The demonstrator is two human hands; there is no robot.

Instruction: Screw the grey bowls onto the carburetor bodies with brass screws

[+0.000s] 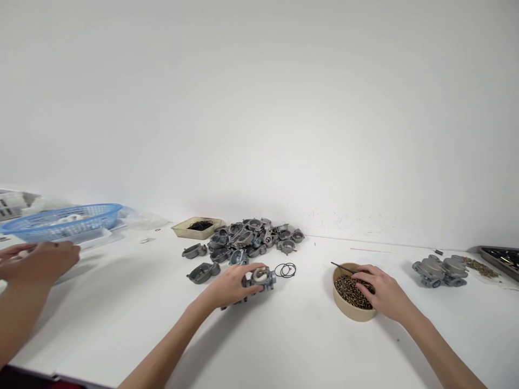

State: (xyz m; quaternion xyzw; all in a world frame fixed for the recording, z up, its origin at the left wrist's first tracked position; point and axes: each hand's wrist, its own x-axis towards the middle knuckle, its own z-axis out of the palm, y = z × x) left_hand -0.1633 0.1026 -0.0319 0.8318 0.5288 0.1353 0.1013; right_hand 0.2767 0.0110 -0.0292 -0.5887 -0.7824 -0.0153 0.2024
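My left hand (235,283) is closed around a grey metal carburetor body (261,276), holding it at the table with a pale round part facing up. Over a round tan bowl (352,310) is my right hand (379,289), fingers bent down at the small brass-coloured screws (348,292) inside. A thin dark rod-like tool (343,267) sticks out leftward from between its thumb and fingers; the tool's other end is hidden. Whether the fingertips also pinch a screw cannot be made out. Black rubber rings (286,270) lie just right of the carburetor.
Behind my left hand is a heap of grey metal float bowls (247,237) beside a cream tray (190,232) of black rings. Assembled carburetors (440,270) stand at right, near loose brass parts (482,267) and a dark tray (498,259). Another person's hands (44,262) work near a blue basket (101,216).
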